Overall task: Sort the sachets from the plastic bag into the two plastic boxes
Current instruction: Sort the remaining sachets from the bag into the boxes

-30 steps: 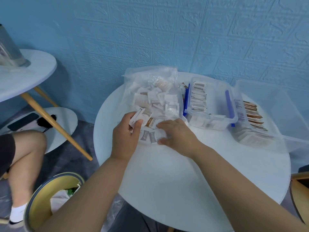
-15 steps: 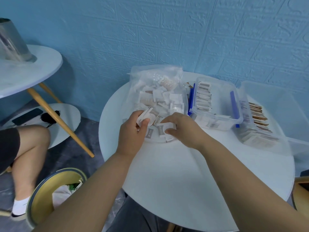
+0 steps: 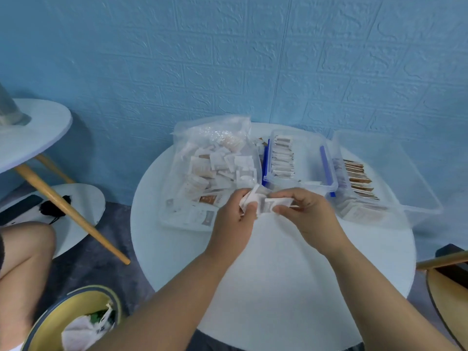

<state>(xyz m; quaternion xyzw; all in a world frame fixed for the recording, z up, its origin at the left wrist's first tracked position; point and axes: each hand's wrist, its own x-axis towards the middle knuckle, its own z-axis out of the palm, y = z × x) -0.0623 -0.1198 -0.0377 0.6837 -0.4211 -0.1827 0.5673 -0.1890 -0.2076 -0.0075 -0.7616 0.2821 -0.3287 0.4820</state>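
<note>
While both forearms reach in over the round white table (image 3: 278, 287), the hands meet above its middle, just in front of the bag.
Left hand (image 3: 231, 221): fingers and thumb curled round a sachet bundle (image 3: 252, 200), white packs fanned upward. Count unclear, too blurred.
Right hand (image 3: 312, 216): thumb and fingertips pinch a white sachet (image 3: 279, 203) by its right end. Its left end touches or overlaps the bundle, can't tell which.
Both are held clear of the tabletop.
Clear plastic bag (image 3: 192, 133) lies open toward the person on the table's left half, with loose sachets (image 3: 217, 168) piled inside, mostly white, a few with brown print.
Blue-clipped box (image 3: 307, 158), lid off, sits just right of the bag. 1 row of standing sachets (image 3: 282, 158) runs along its left wall.
Larger clear box (image 3: 395, 168) sits right of that, at the table's right edge, with brown-edged sachets (image 3: 359, 181) stacked along its left side.
Off-table: yellow-lined bin (image 3: 83, 290) on the floor near left, another person's bare leg (image 3: 22, 262) at far left, side table (image 3: 38, 130) behind it.
Blue brick-pattern wall (image 3: 253, 59) at the back.
</note>
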